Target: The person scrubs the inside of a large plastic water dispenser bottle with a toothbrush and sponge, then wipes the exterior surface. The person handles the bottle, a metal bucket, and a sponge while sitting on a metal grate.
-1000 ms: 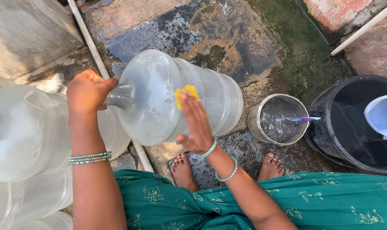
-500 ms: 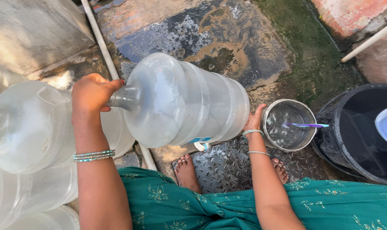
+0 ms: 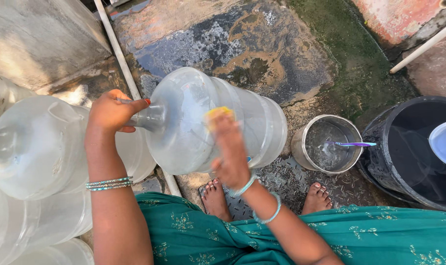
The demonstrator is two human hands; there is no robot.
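Note:
A large clear plastic water jug [image 3: 183, 113] lies on its side in front of me. My left hand [image 3: 112, 112] grips its neck at the left. Pressed against the jug's side is a yellow sponge [image 3: 218, 113], held by my right hand [image 3: 230, 152], which is blurred from motion. My bare feet [image 3: 215, 198] stand on wet stone below the jug.
More clear jugs [image 3: 36, 147] are stacked at the left. A steel pot [image 3: 326, 145] holding water and a purple-handled brush [image 3: 355, 144] sits at the right, beside a black bucket [image 3: 404, 162] with a white mug [image 3: 444, 142]. A white pipe [image 3: 120, 54] runs along the ground.
My right hand came back from the steel pot to the jug's side with the yellow sponge. The left hand has kept its hold on the neck.

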